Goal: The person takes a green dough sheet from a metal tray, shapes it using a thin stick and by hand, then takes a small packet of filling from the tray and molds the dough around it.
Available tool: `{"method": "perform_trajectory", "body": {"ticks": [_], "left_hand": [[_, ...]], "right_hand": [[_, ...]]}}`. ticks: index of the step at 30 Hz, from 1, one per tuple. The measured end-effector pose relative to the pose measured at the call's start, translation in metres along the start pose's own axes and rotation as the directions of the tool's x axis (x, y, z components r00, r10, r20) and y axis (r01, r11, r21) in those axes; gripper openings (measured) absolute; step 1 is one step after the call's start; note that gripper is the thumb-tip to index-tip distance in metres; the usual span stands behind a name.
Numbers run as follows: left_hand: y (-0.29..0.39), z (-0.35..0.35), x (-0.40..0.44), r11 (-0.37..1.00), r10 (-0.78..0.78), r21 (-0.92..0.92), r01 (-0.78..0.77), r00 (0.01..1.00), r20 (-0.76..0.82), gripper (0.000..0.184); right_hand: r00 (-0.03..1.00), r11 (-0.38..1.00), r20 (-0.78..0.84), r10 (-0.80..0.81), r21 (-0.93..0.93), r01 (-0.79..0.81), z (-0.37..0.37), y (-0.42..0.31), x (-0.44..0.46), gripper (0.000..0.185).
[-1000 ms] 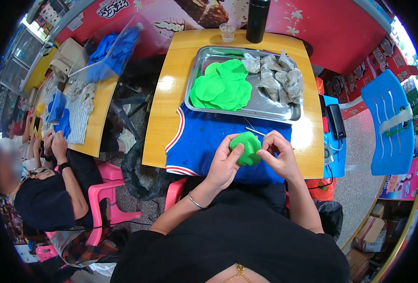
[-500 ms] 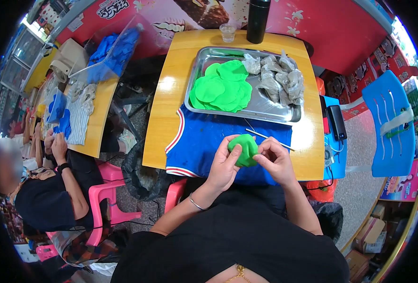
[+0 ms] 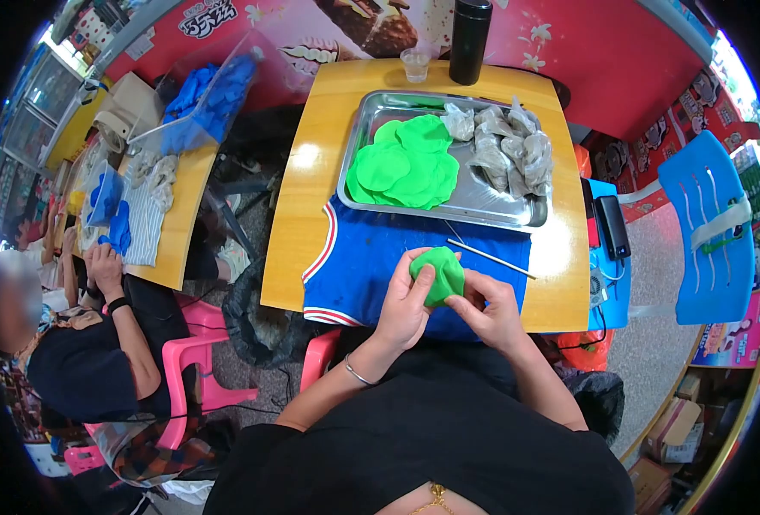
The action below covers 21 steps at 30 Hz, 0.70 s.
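Between my two hands is a green fabric piece, slightly cupped and puckered. My left hand grips it from the left, thumb in front. The fingers of my right hand pinch its lower right edge. Beneath my hands a blue jersey with red-and-white trim lies on the table. A thin metal rod rests on it. Just beyond stands a metal tray, with overlapping round green fabric pieces on its left and small knotted plastic bags of greyish contents on its right.
A black bottle and a clear cup stand at the table's far edge. To the left, a seated person handles blue material at another table. A blue chair and a black power bank are on the right.
My right hand has shifted slightly left and down along the green fabric piece, its fingers now bunched closer at the lower edge. The camera view has tilted a little.
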State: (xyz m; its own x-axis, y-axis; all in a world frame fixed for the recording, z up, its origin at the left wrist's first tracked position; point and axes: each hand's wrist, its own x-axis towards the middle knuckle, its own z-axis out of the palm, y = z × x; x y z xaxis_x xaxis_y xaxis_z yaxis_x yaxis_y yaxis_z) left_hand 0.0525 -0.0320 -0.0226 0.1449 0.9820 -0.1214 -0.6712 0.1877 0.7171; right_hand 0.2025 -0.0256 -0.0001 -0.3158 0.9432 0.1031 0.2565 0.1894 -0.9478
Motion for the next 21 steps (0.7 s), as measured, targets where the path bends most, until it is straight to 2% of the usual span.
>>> {"method": "perform_trajectory", "body": {"ticks": [3,6,10,13,16,20,21], "left_hand": [[-0.002,-0.002,0.000,0.999,0.028,0.017,-0.029,1.000,0.014,0.026],[-0.007,-0.005,-0.001,0.998,0.045,0.036,-0.045,0.999,-0.012,0.026],[-0.011,-0.009,-0.005,0.997,0.008,0.078,-0.005,0.999,-0.034,0.027],[-0.010,-0.006,-0.004,0.998,0.029,0.051,-0.027,0.998,-0.048,0.028],[-0.006,0.000,-0.003,0.998,0.065,0.005,-0.064,0.995,-0.082,0.029],[-0.008,0.003,-0.006,0.995,0.098,0.020,-0.097,0.993,-0.073,0.028],[-0.008,0.004,-0.006,0.995,0.103,0.020,-0.102,0.992,-0.070,0.027]], "right_hand": [[0.999,1.000,0.042,0.021,-0.019,-0.021,0.001,0.001,0.000,0.019],[1.000,1.000,0.014,-0.001,-0.010,0.001,0.006,0.009,0.000,0.012],[0.993,0.997,0.108,-0.043,-0.054,0.049,0.001,0.012,-0.003,0.011],[0.995,0.995,-0.030,-0.094,-0.047,0.092,0.010,0.010,-0.008,0.013],[0.986,0.996,-0.160,-0.053,-0.073,0.042,0.014,-0.003,-0.010,0.021],[0.980,0.983,-0.150,-0.133,-0.146,0.111,0.016,0.007,-0.013,0.027],[0.989,0.990,-0.115,-0.092,-0.119,0.078,0.015,0.005,-0.013,0.026]]}}
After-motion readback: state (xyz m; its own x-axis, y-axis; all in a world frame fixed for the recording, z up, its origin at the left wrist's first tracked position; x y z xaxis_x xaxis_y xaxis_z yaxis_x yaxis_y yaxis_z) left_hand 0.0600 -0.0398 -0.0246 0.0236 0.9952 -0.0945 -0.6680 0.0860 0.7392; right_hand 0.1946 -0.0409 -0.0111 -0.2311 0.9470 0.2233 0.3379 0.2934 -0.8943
